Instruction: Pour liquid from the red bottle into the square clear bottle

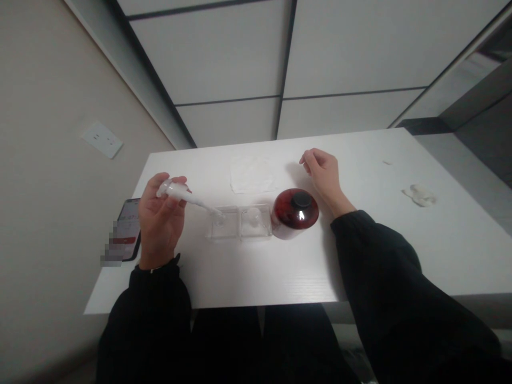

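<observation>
My left hand point(162, 218) is closed around a whitish, translucent dropper-like tool point(176, 190) with a long thin stem. The stem slants down to the right, and its tip is over the left compartment of a clear plastic two-part box point(224, 230). A rounded clear or whitish lump point(254, 216) lies in the right compartment. Touching or very near the box's right side stands a dark red round container point(286, 210) with a black knob on top. Behind it, my right hand point(323, 169) rests on the table with fingers curled in and nothing visible in them.
A phone point(127, 234) lies at the table's left edge, partly behind my left hand. A thin white sheet point(254, 173) lies flat behind the box. On the right are a crumpled whitish piece point(420, 195) and a small scrap point(386, 162). White panels point(224, 53) stand behind the table point(256, 277).
</observation>
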The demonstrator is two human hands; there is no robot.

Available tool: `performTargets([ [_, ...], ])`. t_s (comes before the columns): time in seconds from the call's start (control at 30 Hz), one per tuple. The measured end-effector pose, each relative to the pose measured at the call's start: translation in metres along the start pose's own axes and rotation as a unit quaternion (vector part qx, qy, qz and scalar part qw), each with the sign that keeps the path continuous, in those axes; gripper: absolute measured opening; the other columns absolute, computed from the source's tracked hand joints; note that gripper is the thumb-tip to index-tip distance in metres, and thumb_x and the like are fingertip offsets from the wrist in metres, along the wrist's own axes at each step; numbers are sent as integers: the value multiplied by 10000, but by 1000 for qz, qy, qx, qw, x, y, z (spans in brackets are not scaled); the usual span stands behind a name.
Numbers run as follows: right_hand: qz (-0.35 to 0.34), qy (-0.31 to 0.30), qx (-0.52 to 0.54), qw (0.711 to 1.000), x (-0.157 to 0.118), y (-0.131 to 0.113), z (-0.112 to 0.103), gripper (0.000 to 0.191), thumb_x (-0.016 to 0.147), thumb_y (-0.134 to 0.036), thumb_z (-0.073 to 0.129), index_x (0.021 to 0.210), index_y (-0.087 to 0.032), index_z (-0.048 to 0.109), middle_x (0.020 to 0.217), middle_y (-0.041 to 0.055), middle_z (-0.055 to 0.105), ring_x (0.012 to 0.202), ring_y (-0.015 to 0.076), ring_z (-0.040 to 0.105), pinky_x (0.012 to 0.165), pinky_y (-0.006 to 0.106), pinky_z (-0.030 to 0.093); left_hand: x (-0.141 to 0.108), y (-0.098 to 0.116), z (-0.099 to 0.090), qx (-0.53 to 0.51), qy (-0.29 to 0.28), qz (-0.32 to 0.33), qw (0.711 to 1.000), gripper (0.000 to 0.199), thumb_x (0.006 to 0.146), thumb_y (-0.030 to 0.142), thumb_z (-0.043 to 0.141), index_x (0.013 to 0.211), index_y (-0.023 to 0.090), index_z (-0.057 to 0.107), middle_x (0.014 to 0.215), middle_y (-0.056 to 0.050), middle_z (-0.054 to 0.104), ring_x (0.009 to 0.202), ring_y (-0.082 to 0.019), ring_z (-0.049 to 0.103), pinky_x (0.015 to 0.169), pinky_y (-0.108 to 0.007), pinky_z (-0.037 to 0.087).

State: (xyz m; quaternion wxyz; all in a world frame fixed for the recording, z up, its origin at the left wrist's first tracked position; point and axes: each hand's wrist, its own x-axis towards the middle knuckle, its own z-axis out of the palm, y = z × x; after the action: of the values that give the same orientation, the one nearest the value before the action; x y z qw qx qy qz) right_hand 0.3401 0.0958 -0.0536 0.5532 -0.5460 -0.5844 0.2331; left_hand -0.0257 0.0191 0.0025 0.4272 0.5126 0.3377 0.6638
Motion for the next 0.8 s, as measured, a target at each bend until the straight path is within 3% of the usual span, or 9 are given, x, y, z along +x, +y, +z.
performTargets([
  [0.17,4,-2,7,1000,0,-1,0,408,1007,-499,588,693,-242,633,557,-47,451,553,139,411,624,331,357,3,-15,-7,3,10,5,1000,464,781,425,981,1178,312,768,1163,-13,812,1005,-117,773,918,-176,626],
  [0.33,7,-1,9,1000,-1,-3,1,389,977,-486,589,676,-242,623,557,-46,447,556,145,405,617,330,341,19,-28,4,70,14,-41,997,473,778,337,945,1193,239,739,1141,-41,821,1005,-120,776,890,-177,615],
  [0.53,9,-3,10,1000,-1,-6,0,416,965,-536,593,666,-248,606,559,-40,444,570,158,417,617,330,334,61,-44,18,208,-65,-47,975,487,814,342,854,1243,181,690,1249,-126,784,1156,-226,755,1024,-367,617],
  [0.67,5,-5,12,1000,-1,-7,-1,424,956,-561,593,668,-250,605,572,-32,458,583,165,432,617,332,335,80,-63,26,224,-94,-50,969,487,788,342,857,1214,177,687,1256,-131,769,1172,-237,740,1045,-405,608],
  [0.8,2,-6,10,1000,-1,-6,0,420,954,-562,575,680,-247,619,578,-28,464,588,168,439,619,335,336,83,-78,33,239,-120,-60,962,443,819,337,832,1206,175,687,1259,-132,762,1131,-234,748,1038,-413,603],
])
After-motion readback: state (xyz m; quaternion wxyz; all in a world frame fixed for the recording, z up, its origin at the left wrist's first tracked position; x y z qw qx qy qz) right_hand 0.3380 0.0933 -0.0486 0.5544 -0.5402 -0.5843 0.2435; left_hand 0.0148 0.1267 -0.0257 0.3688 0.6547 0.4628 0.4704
